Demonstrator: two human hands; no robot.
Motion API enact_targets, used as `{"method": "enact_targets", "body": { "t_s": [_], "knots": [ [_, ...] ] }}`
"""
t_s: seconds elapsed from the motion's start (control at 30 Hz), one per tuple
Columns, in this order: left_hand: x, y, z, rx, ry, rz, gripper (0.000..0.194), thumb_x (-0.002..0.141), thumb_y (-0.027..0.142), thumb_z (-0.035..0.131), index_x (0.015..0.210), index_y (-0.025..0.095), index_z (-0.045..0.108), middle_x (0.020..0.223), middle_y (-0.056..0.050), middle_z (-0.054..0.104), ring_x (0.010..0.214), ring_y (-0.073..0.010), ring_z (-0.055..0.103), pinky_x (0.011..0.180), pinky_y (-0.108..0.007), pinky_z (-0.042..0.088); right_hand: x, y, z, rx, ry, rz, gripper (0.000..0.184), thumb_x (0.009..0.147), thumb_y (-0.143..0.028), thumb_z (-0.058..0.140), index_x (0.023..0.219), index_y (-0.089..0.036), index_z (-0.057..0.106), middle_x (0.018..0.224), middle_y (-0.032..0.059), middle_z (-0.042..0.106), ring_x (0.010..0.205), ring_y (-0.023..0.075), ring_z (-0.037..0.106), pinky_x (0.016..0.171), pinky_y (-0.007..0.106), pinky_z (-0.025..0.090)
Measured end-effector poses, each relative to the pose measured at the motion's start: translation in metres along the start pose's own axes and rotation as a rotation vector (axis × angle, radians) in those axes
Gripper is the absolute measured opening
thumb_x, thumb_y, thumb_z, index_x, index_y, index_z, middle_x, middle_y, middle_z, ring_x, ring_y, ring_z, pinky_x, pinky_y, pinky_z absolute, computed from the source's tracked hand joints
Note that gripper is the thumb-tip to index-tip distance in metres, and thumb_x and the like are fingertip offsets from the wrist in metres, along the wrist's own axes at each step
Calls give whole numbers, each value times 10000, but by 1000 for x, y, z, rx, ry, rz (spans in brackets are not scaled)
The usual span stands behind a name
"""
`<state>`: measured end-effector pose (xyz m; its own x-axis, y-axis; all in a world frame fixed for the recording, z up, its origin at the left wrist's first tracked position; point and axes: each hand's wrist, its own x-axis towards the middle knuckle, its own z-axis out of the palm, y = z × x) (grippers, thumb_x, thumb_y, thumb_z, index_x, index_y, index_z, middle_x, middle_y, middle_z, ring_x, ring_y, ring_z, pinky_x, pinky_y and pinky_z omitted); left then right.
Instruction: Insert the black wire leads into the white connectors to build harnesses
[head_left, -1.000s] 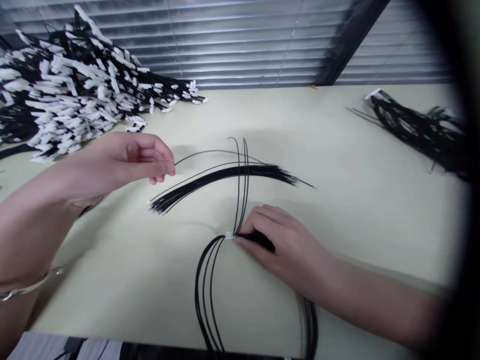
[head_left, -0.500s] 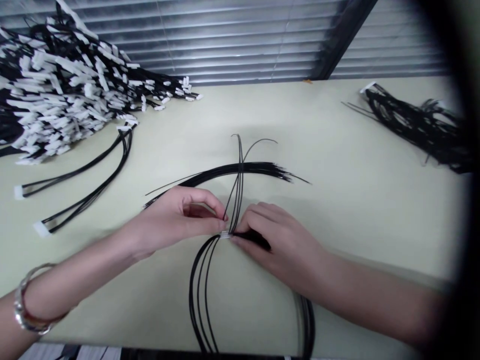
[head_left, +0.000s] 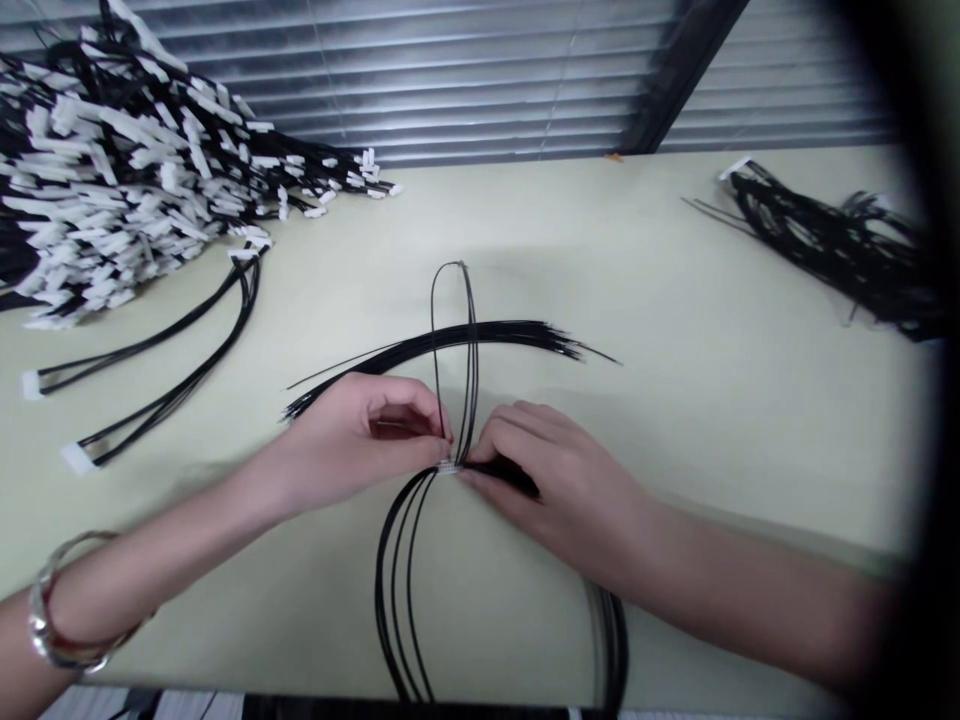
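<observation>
Between my hands sits a small white connector (head_left: 448, 467) with several thin black wires attached. My left hand (head_left: 375, 430) pinches one black wire (head_left: 436, 370) by its end, right above the connector; the rest of it arches up and away. My right hand (head_left: 544, 480) is closed at the connector's right side, with a black wire bundle (head_left: 510, 474) running under its fingers. Other upright wires (head_left: 471, 350) rise from the connector between the hands. More black wires (head_left: 386, 570) curve from its left side down past the table's front edge.
Behind my hands lies a bundle of loose cut black wires (head_left: 480, 333). At left are finished-looking cables (head_left: 172, 400) with white plugs and a large heap of white-ended cables (head_left: 127, 190). A black wire tangle (head_left: 832, 240) lies far right. Window blinds (head_left: 480, 80) border the back of the table (head_left: 750, 420).
The wire in my left hand has swung upright, and its far end has moved left into an arch. My hands stay nearly in place.
</observation>
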<state>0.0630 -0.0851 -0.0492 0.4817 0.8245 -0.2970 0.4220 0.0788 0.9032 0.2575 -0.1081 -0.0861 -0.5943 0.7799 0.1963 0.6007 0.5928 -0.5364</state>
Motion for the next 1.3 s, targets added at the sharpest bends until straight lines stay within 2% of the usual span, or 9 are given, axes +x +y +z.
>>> {"method": "enact_targets", "body": {
  "t_s": [0.63, 1.13, 1.3],
  "knots": [
    [-2, -6, -2, 52, -43, 82, 47, 778, 200, 599, 796, 159, 611, 788, -5, 652, 749, -115, 610, 694, -198, 495, -1, 1, 1, 12, 2, -5, 134, 860, -244, 521, 752, -164, 523, 774, 30, 561, 767, 167, 494, 717, 315, 405],
    [-2, -2, 2, 165, -35, 65, 63, 774, 229, 592, 771, 166, 599, 751, -7, 640, 719, -128, 603, 669, -231, 493, 0, 0, 1, -5, 11, -15, 134, 855, -232, 521, 740, -165, 522, 761, 34, 561, 754, 167, 497, 690, 308, 410],
    [-2, -3, 2, 143, -36, 72, 43, 758, 211, 589, 749, 170, 586, 735, -3, 631, 718, -136, 609, 670, -240, 501, 0, 0, 1, -8, 19, -15, 127, 849, -228, 531, 737, -170, 518, 759, 32, 563, 746, 165, 497, 682, 304, 411]
  ]
}}
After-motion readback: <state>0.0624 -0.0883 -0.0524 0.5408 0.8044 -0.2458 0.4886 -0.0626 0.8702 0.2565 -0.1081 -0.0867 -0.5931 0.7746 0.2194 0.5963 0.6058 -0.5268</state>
